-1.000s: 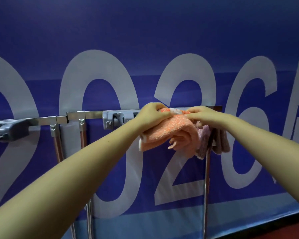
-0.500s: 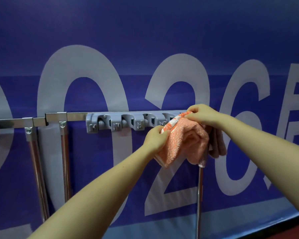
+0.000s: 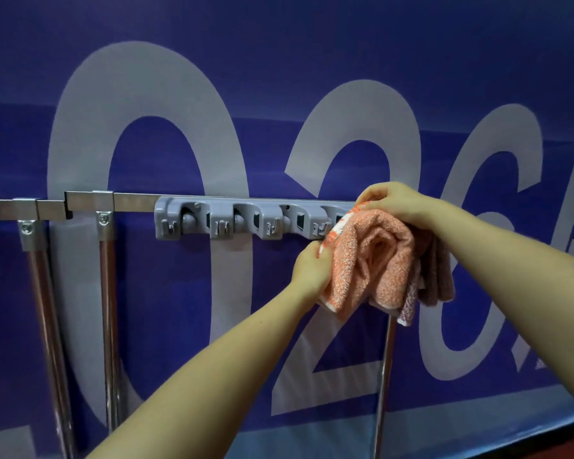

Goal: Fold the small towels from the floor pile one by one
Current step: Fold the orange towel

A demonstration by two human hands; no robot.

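Observation:
An orange towel (image 3: 371,260) with a white edge hangs bunched over the right end of a metal rail (image 3: 133,202). My right hand (image 3: 395,203) presses down on its top at the rail. My left hand (image 3: 310,268) grips the towel's left edge lower down. Behind the orange towel a brownish-pink towel (image 3: 436,276) hangs from the same rail, mostly hidden. The floor pile is out of view.
A grey plastic holder (image 3: 232,220) with several clips is fixed to the rail left of the towels. Metal posts (image 3: 108,309) hold the rail up, one (image 3: 383,376) below the towels. A blue banner (image 3: 279,77) with large pale numerals fills the background.
My left hand has slid from the rail top down the towel's left edge. The towel now hangs lower and more bunched. The view has shifted, showing more of the grey holder.

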